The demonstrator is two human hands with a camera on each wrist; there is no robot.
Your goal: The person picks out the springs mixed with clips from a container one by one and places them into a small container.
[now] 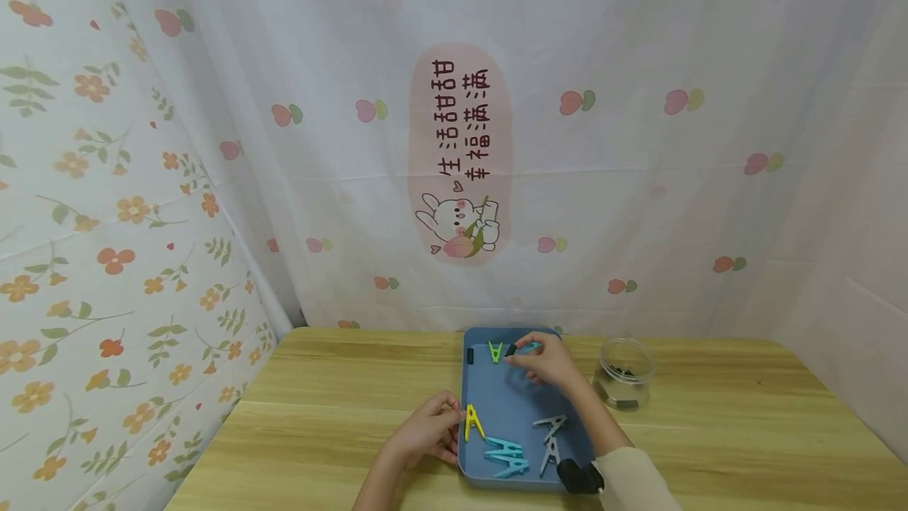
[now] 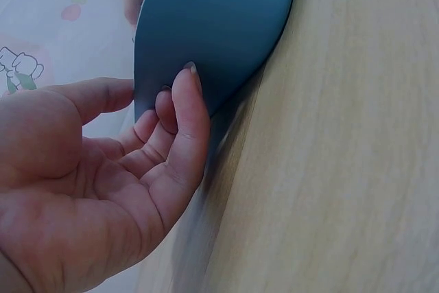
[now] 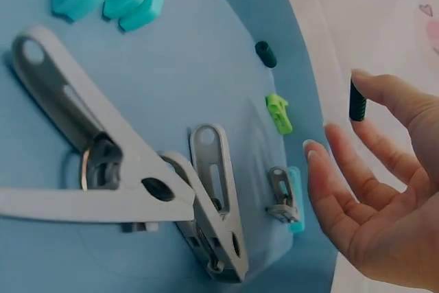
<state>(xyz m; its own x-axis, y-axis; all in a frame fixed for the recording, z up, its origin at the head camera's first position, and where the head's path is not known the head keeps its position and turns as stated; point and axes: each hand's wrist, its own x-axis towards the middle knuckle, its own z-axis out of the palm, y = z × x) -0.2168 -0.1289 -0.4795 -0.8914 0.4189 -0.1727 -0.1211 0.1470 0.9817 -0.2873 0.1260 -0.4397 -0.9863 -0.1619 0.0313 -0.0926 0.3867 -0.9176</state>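
My left hand [image 1: 429, 428] grips the left rim of a blue tray [image 1: 507, 404], with the thumb at the rim and curled fingers against the outer wall. Between thumb and forefinger, my right hand [image 3: 384, 190] pinches a small dark green ribbed cylinder [image 3: 357, 103] above the tray's far end. Another dark cylinder [image 3: 265, 54] lies in the tray near a lime green clothespin [image 1: 495, 352]. Close to the left hand sits a yellow clothespin [image 1: 473, 422]. Teal clothespins [image 1: 507, 457] and grey clothespins [image 1: 550, 454] lie towards the near end. By the right hand are a small grey clothespin [image 3: 281, 193] and a teal one [image 3: 296, 200].
Right of the tray stands a clear round jar [image 1: 624, 373] with several dark pieces inside. The wooden table [image 1: 340, 385] runs back to a white printed curtain [image 1: 603, 180]. A flowered curtain [image 1: 106, 259] hangs on the left.
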